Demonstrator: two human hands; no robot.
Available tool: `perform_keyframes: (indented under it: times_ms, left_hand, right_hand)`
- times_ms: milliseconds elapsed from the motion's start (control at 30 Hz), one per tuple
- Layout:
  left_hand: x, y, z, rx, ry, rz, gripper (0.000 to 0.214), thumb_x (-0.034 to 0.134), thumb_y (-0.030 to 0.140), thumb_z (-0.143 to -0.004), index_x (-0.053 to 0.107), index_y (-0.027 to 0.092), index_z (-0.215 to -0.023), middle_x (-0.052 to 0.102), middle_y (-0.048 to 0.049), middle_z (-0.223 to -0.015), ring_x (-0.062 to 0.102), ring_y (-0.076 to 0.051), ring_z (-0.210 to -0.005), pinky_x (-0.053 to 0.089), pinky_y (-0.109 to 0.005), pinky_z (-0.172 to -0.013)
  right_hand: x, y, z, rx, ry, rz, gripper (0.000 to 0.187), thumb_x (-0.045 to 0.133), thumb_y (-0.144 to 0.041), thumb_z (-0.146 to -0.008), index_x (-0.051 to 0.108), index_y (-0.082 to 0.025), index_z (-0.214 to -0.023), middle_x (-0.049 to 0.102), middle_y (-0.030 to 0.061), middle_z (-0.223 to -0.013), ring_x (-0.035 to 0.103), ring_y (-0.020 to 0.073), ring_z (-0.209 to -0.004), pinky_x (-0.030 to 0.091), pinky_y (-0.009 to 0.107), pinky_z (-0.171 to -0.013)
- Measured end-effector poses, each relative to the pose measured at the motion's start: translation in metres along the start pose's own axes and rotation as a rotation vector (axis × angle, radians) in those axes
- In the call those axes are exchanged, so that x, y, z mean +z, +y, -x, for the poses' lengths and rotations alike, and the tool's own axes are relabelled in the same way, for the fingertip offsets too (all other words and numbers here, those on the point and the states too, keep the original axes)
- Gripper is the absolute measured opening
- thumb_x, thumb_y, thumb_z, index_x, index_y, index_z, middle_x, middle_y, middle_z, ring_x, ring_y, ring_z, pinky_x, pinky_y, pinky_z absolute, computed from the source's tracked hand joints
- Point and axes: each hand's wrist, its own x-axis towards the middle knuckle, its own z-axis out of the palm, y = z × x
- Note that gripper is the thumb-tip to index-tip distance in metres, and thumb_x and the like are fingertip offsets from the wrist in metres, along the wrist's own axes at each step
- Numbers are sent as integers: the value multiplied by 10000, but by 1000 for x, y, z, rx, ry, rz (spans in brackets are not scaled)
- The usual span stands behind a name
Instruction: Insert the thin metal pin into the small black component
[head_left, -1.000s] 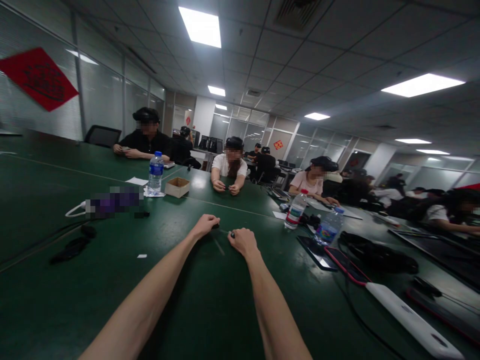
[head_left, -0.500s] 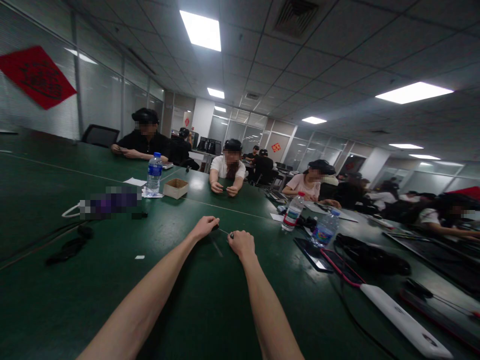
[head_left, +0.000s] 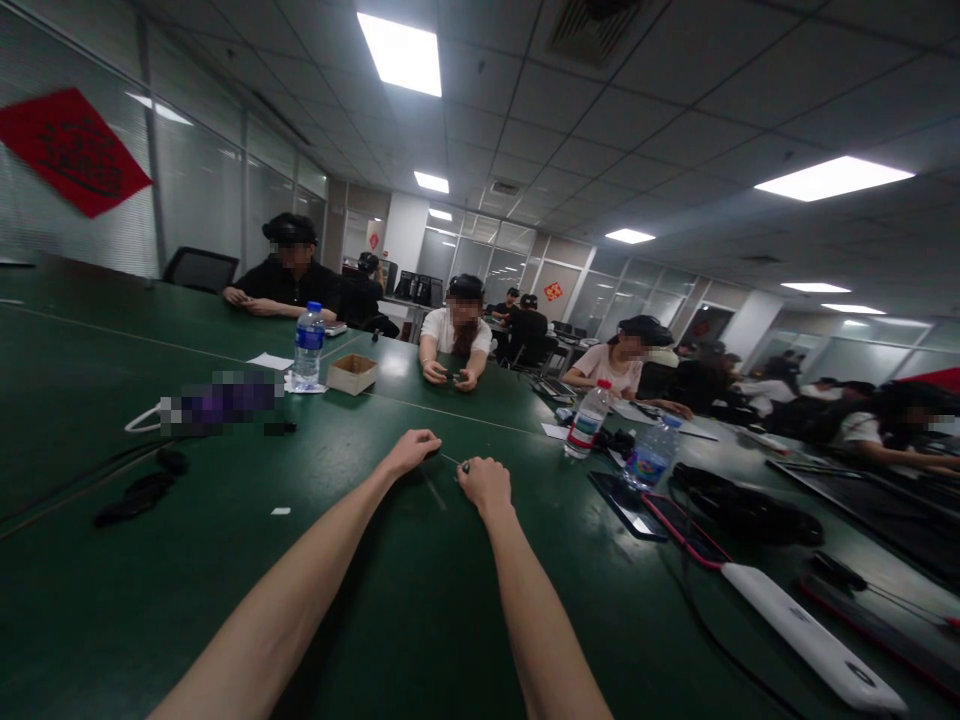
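Note:
My left hand is over the green table, thumb and fingers closed in a pinch; what sits between them is too small to make out. To its right, my right hand is curled shut, with a small dark object showing at the thumb and forefinger. A thin pale line spans the gap between both hands, too fine to name. Below that gap a faint translucent strip appears on the table.
An open cardboard box and a blue-capped water bottle stand ahead on the left. Rightward are a red-capped bottle, another bottle, a phone and a white power strip. Several people sit around the tables.
Both my hands keep nearly the same place. The dark bit seen at my left fingertips earlier is hardly visible now. The person opposite has shifted their hands slightly.

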Motion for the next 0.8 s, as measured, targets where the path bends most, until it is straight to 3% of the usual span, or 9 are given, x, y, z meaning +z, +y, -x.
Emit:
perform_keyframes:
  times_ms: [200,800]
  left_hand:
    - [1,1,0,-28,3,21,354,575,496,-673,574,142,-651,468,23,-548,403,-105,-529,286,-209,-502]
    - [2,-2,-2,-56,4,91,327,574,469,-680,547,145,-640,467,25,-558,396,-91,-507,302,-203,-492]
  right_hand:
    - [-1,-1,1,19,6,5,402,433,-458,-906,698,-189,-1044,674,153,-1051,628,239,-990,438,306,-826]
    - [-1,-1,1,6,5,5,425,390,-452,-923,707,-184,-1013,685,142,-1012,643,225,-939,446,299,-802]
